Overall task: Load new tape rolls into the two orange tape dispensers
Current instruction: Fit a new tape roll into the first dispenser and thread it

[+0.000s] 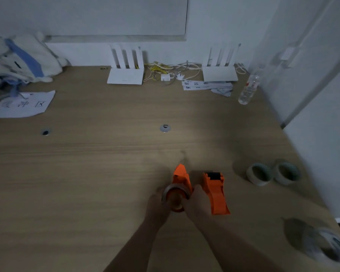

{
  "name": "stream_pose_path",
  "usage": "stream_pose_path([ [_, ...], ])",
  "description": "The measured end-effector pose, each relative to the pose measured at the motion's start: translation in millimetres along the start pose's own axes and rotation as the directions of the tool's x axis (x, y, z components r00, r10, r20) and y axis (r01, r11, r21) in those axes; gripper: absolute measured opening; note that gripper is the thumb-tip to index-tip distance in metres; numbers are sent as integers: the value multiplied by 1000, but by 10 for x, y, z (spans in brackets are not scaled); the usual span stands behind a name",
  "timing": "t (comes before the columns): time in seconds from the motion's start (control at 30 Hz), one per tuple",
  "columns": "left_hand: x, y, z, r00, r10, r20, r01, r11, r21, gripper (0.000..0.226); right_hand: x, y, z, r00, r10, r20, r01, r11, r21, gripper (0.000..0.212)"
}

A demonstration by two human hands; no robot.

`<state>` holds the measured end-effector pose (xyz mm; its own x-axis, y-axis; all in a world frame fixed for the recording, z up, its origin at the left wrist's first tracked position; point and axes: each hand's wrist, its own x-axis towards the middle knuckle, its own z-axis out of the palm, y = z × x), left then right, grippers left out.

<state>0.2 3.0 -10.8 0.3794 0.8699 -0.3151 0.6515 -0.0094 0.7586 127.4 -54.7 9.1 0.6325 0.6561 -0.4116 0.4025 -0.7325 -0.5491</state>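
Dim room, wooden desk (98, 163) seen from above. Both hands meet near the lower middle of the desk around one orange tape dispenser (181, 176), nose pointing away from the person. A tape roll (175, 193) sits at the dispenser's near end, between the two hands. Left hand (157, 207) is cupped against the roll's left side, fingers curled on it. Right hand (195, 202) presses on the roll's right side and the dispenser body, fingers closed around them; exact finger placement too blurry to tell. Whether the roll is seated in the dispenser cannot be told. Second orange tape dispenser (216, 192) lies flat on the desk just right of the right hand, no roll visible in it, black roller at its far end. Two spare tape rolls (260, 174) and (286, 172) lie side by side on the desk further right, touching or nearly so. A blurred object (330, 244) sits at the near right corner, unclear what. Far edge: two white routers (126, 75) and (220, 73), tangle of cables (165, 72), paper slips (206, 86), clear plastic bottle (248, 89). Far left: sheet of paper (24, 105) with writing, pile of cloth (22, 59).
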Motion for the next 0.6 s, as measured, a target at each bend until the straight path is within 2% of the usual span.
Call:
stream_pose_path([
  [0.07,15,-43,41,1000,-20,5,20,1000,7,70,17,-16,69,1000,30,7,-30,999,-26,42],
  [0.2,43,-151,90,997,-73,1,72,991,111,42,18,-21,183,998,63,3,-62,998,-23,41],
  [0.37,50,-245,140,999,-13,-33,18,984,178,35,20,3,272,997,82,-5,-83,996,-16,40],
  [0.6,105,-337,166,997,-74,34,67,984,166,43,48,46,272,995,92,34,-92,996,-7,39],
])
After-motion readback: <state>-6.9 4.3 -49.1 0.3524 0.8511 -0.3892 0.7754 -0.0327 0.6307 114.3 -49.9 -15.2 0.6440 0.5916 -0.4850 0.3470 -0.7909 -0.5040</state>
